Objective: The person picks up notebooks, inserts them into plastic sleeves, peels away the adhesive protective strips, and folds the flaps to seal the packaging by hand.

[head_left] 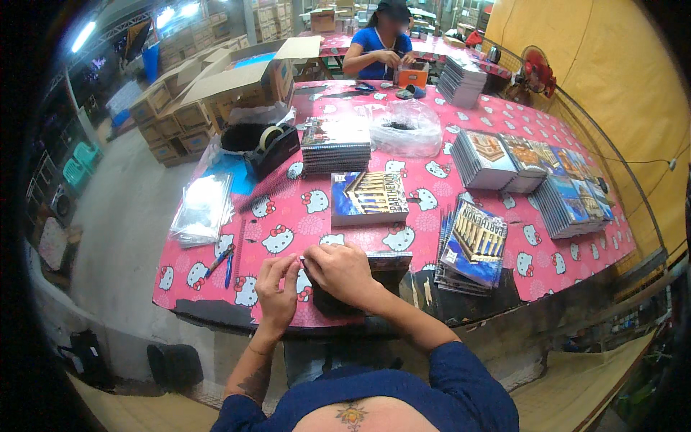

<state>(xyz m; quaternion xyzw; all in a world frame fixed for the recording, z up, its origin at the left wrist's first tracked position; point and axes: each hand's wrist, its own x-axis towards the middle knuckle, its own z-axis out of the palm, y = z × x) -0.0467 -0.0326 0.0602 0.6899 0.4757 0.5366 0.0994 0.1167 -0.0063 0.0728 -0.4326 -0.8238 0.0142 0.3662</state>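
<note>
At the table's near edge, a notebook (391,263) with a dark cover stands on its long side, its page edges facing up. My right hand (341,271) is closed over its left end, and the fingers hide that corner. Close beside it, my left hand (279,289) pinches at the same corner; whatever is between its fingertips is too small to make out. Just beyond lies a stack of blue-covered page blocks (367,199) with a columned building on top. Spiral-bound notebooks (471,245) with the same cover are piled to the right.
Pliers (219,261) and a blue pen (229,273) lie left, near clear plastic sleeves (201,209). Farther back are a tape dispenser (275,150), a notebook stack (336,147) and a plastic bag (407,131). More stacks (484,160) stand right. A co-worker (379,50) sits across.
</note>
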